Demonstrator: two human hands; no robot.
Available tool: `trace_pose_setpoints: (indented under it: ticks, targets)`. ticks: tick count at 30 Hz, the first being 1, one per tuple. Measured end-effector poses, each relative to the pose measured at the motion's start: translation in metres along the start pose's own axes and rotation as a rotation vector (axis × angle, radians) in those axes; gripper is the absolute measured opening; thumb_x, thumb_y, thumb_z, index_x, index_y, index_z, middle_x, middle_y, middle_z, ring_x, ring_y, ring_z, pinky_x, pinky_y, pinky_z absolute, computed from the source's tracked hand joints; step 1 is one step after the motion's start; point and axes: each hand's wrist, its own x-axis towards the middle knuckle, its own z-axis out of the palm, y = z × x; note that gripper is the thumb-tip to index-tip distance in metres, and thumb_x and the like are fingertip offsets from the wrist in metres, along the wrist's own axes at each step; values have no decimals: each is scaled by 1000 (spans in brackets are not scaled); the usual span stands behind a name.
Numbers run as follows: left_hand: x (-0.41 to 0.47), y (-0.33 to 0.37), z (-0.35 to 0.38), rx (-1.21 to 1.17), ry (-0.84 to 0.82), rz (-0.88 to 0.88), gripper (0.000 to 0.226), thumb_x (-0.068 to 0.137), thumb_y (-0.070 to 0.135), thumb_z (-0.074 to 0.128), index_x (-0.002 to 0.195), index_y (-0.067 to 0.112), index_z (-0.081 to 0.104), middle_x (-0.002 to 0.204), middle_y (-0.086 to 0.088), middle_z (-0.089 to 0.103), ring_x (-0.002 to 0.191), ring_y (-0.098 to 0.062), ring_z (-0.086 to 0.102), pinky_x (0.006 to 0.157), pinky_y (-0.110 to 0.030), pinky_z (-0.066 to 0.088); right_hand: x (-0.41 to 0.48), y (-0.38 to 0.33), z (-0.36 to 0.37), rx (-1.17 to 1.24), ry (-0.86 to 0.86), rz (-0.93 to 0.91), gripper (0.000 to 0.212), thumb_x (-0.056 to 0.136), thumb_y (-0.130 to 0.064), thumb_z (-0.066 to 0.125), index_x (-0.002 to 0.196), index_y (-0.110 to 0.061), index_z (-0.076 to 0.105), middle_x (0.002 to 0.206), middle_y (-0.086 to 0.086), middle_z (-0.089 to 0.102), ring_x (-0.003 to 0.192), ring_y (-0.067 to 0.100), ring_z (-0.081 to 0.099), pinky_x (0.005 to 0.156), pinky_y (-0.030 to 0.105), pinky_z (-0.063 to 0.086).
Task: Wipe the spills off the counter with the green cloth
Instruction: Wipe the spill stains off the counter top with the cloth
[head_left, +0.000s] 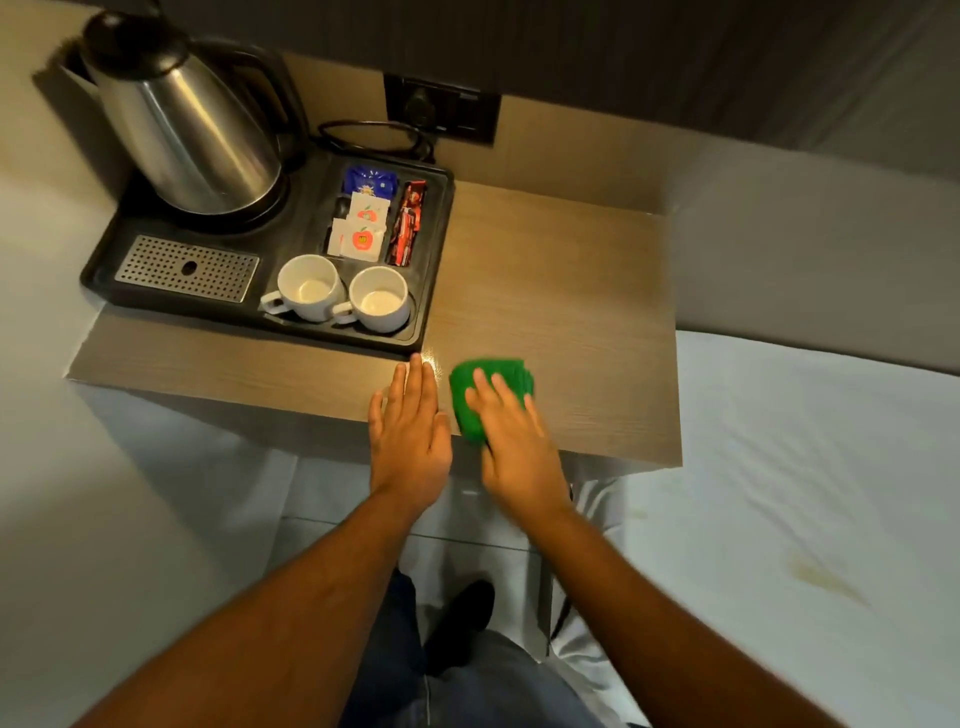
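Green cloth (491, 397) under flat right hand (514, 441), woodgrain counter (561, 291)

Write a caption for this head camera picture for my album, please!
A right hand presses a folded green cloth on the wooden counter; the left hand lies flat beside it.

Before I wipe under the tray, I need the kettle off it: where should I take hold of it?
Take the kettle by its black loop handle, which arches off the back right of the steel body. Come from the right, over the sachets, since the spout points left and the tapered, polished body offers no sure hold.
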Motion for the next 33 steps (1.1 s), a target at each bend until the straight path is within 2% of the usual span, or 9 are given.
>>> trace_pose_setpoints:
  ticks: [5, 9, 13, 17, 20, 23, 27, 29, 33]
  targets:
    - [4, -4, 5, 1, 2, -5, 77, 100, 37, 12, 174, 19, -1, 184, 1, -6, 169, -18, -9, 134, -48, -9, -67, 73, -33, 16, 88, 283, 80, 97, -2, 52, 167, -32, 26, 177, -12, 20, 165, 4, 0, 134, 55, 20]
    - [5, -4, 5, 45, -28, -12, 79, 98, 39, 8, 173, 19, -5, 184, 0, -8, 168, -20, -9, 133, -49, -8, 3, 113, -73, 4, 167, 508, 71, 105, -15, 53, 169, -23, 23, 176, 5, 28, 163, 30, 25, 129, 59, 31]
    - [6, -5, 3, 41, -43, -11, 81, 95, 39, 5, 172, 21, -9, 183, 0, -10, 168, -19, -10, 132, -48, -10, 103, 106, -83, 39, 188, 628, 73, 103, -10, 49, 170, -16, 22, 179, 10, 19, 165, 38, 17, 135, 55, 16]
    - [5, -4, 2, 22, -47, -8, 81, 96, 39, 8, 173, 20, -7, 182, 2, -13, 168, -18, -12, 132, -47, -12, 89, 19, -34, 71, 61, 213, 79, 98, -8, 57, 169, -18, 26, 177, 7, 26, 165, 29, 18, 136, 50, 14]
    - [5, -3, 1, -1, -51, -9, 79, 98, 39, 9, 173, 21, -8, 182, 2, -15, 167, -16, -15, 131, -45, -14, 13, 0, -8, 36, -45, -23, 78, 97, -8, 57, 167, -29, 30, 178, -9, 22, 166, 8, 6, 135, 43, 8]
    - [6, -5, 1, 7, -63, -4, 77, 100, 40, 10, 173, 21, -9, 180, 3, -18, 167, -17, -14, 130, -45, -15, -29, 48, -26, 20, -7, 155, 80, 97, -7, 53, 166, -37, 26, 177, -16, 22, 165, 5, 8, 135, 47, 15]
    - [6, -6, 4, 31, -53, -3, 78, 100, 40, 12, 173, 20, -8, 182, 2, -14, 168, -19, -10, 129, -45, -15, 8, 115, -74, 0, 131, 490, 71, 103, -12, 53, 169, -21, 28, 175, 4, 31, 160, 34, 32, 128, 58, 32]
    - [6, -6, 5, 30, -55, -7, 78, 100, 39, 14, 173, 20, -8, 182, 2, -13, 168, -18, -10, 128, -44, -16, 56, 139, -90, -17, 192, 573, 70, 104, -12, 49, 170, -12, 24, 176, 11, 29, 161, 38, 30, 131, 54, 27]
    - [8, -8, 3, 21, -78, -2, 78, 102, 38, 17, 172, 22, -12, 180, 4, -20, 165, -14, -18, 126, -41, -22, 169, 161, -110, 115, 233, 771, 76, 104, -10, 44, 173, -15, 12, 180, 9, 16, 167, 34, 12, 136, 45, 13]
